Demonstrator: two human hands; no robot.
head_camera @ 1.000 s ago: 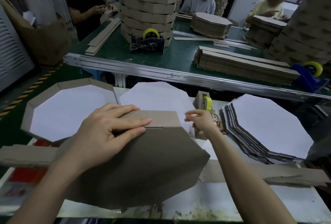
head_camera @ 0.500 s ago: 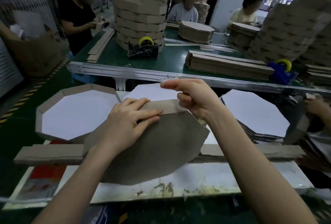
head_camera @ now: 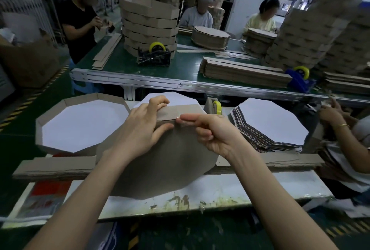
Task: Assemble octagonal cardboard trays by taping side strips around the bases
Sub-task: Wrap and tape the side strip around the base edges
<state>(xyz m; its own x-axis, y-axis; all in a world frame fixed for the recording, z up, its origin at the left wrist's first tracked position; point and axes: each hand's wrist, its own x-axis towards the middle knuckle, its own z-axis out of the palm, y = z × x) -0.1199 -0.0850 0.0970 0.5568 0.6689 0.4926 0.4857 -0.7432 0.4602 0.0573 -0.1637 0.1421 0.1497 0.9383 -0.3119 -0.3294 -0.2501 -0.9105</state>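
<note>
**Desk:** Where is the work piece?

**Operator:** I log the base (head_camera: 160,169) at the middle of the white bench (head_camera: 250,187). It is tilted up, grey face toward my camera, lower edge down near the bench front. The side strip (head_camera: 186,110) runs along its top edge, touching it at the seam.

**Desk:** Left hand?

**Operator:** The left hand (head_camera: 144,129) grasps strip and base together. Its fingers (head_camera: 160,100) are curled over the strip's upper edge and its thumb is laid on the grey face just under the seam.

**Desk:** Right hand?

**Operator:** The right hand (head_camera: 216,131) is at the seam, just beside the left thumb. The forefinger (head_camera: 192,118) is stretched out along the joint and the other fingers are curled in. A glossy bit of tape (head_camera: 185,123) shows under the fingertip. It is clear and blurred, so I cannot tell whether it is pinched or only pressed flat.

**Desk:** Surroundings?

**Operator:**
- A finished tray (head_camera: 80,100), white floor up, sits to the left, partly behind the base.
- A stack of bases (head_camera: 272,121), white side up, sits to the right.
- A tape dispenser (head_camera: 214,106) with a yellow roll stands between that stack and the work piece.
- Loose strips (head_camera: 54,166) lie across the bench, passing behind the base.
- Another person's hand (head_camera: 328,112) is at the far right edge.
- Across the gap is a green belt table (head_camera: 180,67), with more people at work along it.
</note>
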